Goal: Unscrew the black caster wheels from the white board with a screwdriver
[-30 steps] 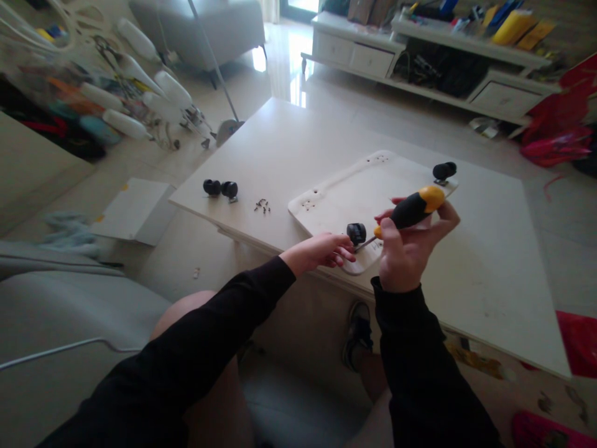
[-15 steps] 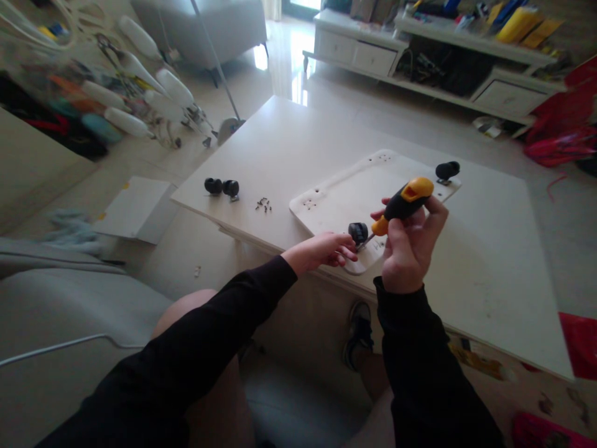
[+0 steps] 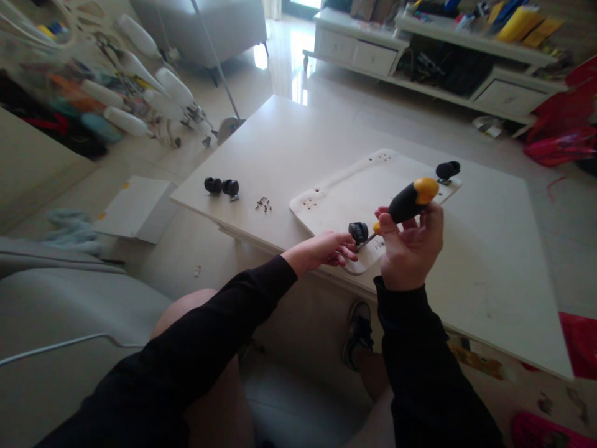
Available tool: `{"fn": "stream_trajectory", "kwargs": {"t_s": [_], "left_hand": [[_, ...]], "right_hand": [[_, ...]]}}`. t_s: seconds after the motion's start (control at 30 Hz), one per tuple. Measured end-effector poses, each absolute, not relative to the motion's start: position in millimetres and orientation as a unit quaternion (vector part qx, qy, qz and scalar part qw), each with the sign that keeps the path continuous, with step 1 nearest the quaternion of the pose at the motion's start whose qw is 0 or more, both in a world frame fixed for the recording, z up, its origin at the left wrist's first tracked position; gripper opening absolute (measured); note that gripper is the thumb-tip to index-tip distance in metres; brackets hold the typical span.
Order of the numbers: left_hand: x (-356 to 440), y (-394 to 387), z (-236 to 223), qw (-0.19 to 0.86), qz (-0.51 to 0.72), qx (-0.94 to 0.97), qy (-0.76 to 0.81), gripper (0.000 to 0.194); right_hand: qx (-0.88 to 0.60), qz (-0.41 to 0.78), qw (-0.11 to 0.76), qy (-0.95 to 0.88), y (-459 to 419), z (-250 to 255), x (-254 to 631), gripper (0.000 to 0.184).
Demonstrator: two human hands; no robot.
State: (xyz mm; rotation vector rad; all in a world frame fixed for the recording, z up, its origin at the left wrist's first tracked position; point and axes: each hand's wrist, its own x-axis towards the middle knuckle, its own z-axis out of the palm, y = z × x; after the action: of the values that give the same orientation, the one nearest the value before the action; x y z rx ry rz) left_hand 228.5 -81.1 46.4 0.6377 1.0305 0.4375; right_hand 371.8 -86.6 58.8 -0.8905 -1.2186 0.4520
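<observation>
A white board [image 3: 354, 186] with screw holes lies on the low white table [image 3: 489, 267]. My right hand [image 3: 409, 249] grips a black and yellow screwdriver [image 3: 408, 202], its tip angled down at a black caster wheel [image 3: 358, 231] on the board's near corner. My left hand [image 3: 326, 249] rests beside that caster with its fingers pinched at the caster's base; what they hold is hidden. A second caster [image 3: 446, 170] stands on the board's far right corner.
Two loose black casters [image 3: 221, 186] and several small screws [image 3: 262, 204] lie near the table's left edge. A white box [image 3: 133, 208] sits on the floor to the left. A white cabinet [image 3: 433, 56] stands behind. Red bags [image 3: 559, 143] lie at the right.
My right hand has turned the screwdriver handle, its yellow end swinging slightly up and back. My left hand has stayed at the caster.
</observation>
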Motion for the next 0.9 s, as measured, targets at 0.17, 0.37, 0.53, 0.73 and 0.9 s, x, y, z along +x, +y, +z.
{"fn": "stream_trajectory", "kwargs": {"t_s": [0.17, 0.37, 0.53, 0.73, 0.9], "left_hand": [[229.8, -79.2, 44.2, 0.806, 0.199, 0.289, 0.476, 0.023], [230.1, -79.2, 45.3, 0.808, 0.195, 0.295, 0.472, 0.028], [229.3, -80.1, 45.7, 0.801, 0.192, 0.302, 0.479, 0.028], [230.1, -79.6, 42.9, 0.796, 0.183, 0.316, 0.483, 0.025], [228.7, -80.9, 46.7, 0.795, 0.186, 0.318, 0.481, 0.02]], "right_hand": [[-0.397, 0.209, 0.682, -0.578, -90.7, 59.2, 372.2, 0.044], [-0.387, 0.221, 0.681, -0.581, -91.1, 59.4, 372.0, 0.046], [-0.413, 0.205, 0.68, -0.571, -90.3, 60.4, 372.0, 0.056], [-0.406, 0.245, 0.677, -0.564, -92.7, 62.6, 372.6, 0.043], [-0.415, 0.216, 0.692, -0.549, -89.1, 62.7, 372.8, 0.059]]}}
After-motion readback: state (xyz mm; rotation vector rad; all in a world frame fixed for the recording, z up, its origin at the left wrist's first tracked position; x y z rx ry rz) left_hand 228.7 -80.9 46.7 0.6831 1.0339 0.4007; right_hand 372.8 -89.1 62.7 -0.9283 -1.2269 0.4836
